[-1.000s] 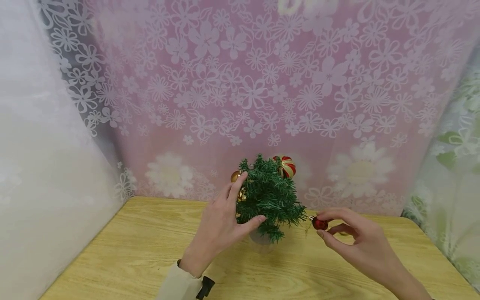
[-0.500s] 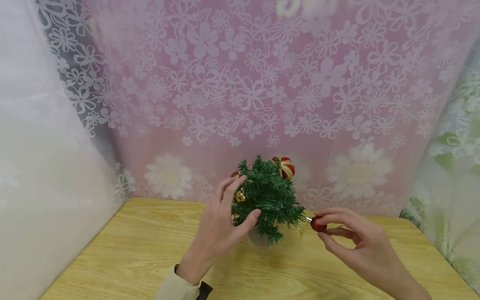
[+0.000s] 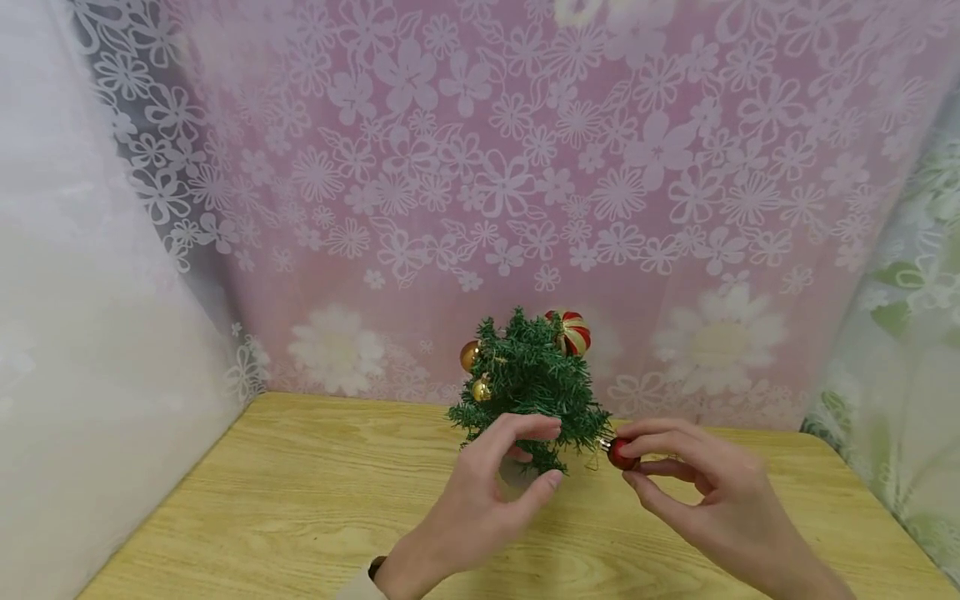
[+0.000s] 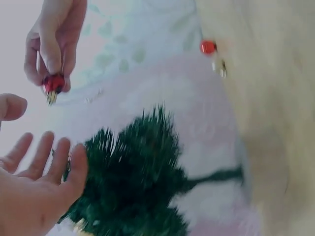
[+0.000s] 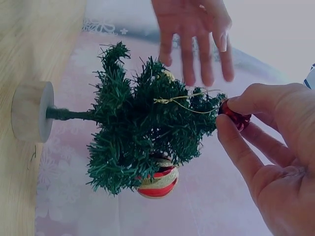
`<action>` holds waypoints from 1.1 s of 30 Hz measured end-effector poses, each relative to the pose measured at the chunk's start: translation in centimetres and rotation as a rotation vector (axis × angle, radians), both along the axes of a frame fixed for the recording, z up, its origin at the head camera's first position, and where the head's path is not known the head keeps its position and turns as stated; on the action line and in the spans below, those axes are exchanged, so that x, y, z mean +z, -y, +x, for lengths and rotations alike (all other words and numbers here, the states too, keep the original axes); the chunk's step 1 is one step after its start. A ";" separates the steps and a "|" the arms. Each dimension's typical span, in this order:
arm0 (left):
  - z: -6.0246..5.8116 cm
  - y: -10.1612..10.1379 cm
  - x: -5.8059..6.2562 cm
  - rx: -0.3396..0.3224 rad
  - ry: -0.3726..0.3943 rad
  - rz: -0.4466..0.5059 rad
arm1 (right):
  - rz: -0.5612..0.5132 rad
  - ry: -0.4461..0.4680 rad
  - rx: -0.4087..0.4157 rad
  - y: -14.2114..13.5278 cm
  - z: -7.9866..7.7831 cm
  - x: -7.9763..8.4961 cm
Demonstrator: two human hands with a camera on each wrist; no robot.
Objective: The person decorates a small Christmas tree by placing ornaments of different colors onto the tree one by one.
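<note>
Between finger and thumb, my right hand [image 3: 712,479] pinches a small red Christmas bauble [image 3: 621,455] just right of a small artificial Christmas tree [image 3: 536,367]. A gold hanging string [image 5: 183,101] trails from the bauble across the branches in the right wrist view. My left hand [image 3: 483,500] hovers before the lower branches, fingers bent loosely and thumb apart, holding nothing. Two gold baubles, an upper one [image 3: 470,357] and a lower one [image 3: 482,389], hang at the tree's left. A larger red-and-gold striped ball [image 3: 573,333] hangs at its upper right.
The tree stands upright on a round pale base [image 5: 32,112] upon a wooden table [image 3: 300,492]. In the left wrist view, a red bauble [image 4: 208,47] and a small gold-coloured piece [image 4: 220,66] lie on the table. A pink floral curtain [image 3: 450,208] hangs behind the table.
My left hand has left the tree's left side and moved down and right to its front, uncovering the gold baubles. My right hand has brought the red bauble slightly left, closer to the branches.
</note>
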State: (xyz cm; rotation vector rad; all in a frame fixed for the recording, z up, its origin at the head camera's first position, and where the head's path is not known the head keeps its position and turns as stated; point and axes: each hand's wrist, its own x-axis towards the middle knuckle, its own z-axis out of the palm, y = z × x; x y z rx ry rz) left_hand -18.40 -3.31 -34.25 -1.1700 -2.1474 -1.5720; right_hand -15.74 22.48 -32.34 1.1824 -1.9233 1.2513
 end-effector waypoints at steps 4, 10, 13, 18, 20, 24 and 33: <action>0.3 -0.7 -0.3 -0.137 0.357 0.047 | 0.015 -0.018 -0.001 0.2 0.2 -0.2; 0.1 -1.5 -0.9 -0.342 0.684 0.164 | 0.075 -0.049 -0.039 0.3 0.5 -0.1; 0.1 -1.8 -1.1 -0.399 0.870 0.255 | 0.118 -0.010 -0.076 0.3 0.9 0.0; -0.1 -2.2 -1.5 -0.407 1.060 0.385 | 0.159 0.008 -0.100 0.2 1.1 0.0; -0.1 -2.2 -1.5 -0.392 1.082 0.417 | 0.159 -0.006 -0.092 0.2 1.0 -0.1; -0.1 -2.0 -1.5 -0.350 1.074 0.469 | 0.166 0.006 -0.082 0.0 1.0 -0.5; 0.0 -1.3 -1.0 -0.285 1.016 0.607 | 0.172 0.070 -0.064 0.1 0.9 -1.9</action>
